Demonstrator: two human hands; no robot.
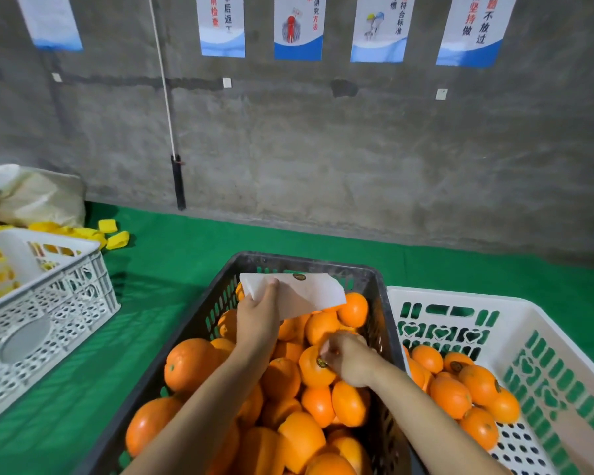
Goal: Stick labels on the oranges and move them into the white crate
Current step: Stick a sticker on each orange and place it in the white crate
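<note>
1. The left hand [258, 317] grasps a white label sheet [299, 296] above the far end of the black crate [192, 323]; one dark round label is seen near the sheet's top edge, but its print is too small to read.
2. The right hand [348, 361] pinches with its fingertips at an orange [311, 370] which lies on the heap in the black crate, and a small dark round label [321, 363] sits on this orange just beside the fingers.
3. The black crate is full of oranges.
4. The white crate [542, 323] stands just to the right of the black crate, and some oranges lie in it; two of them show a dark round sticker.
5. A second white crate [48, 303] stands at the left on the green cloth [172, 255].
6. Posters [297, 27] with Chinese writing hang on the grey wall; the characters "不放过" and "方法" can be read.
</note>
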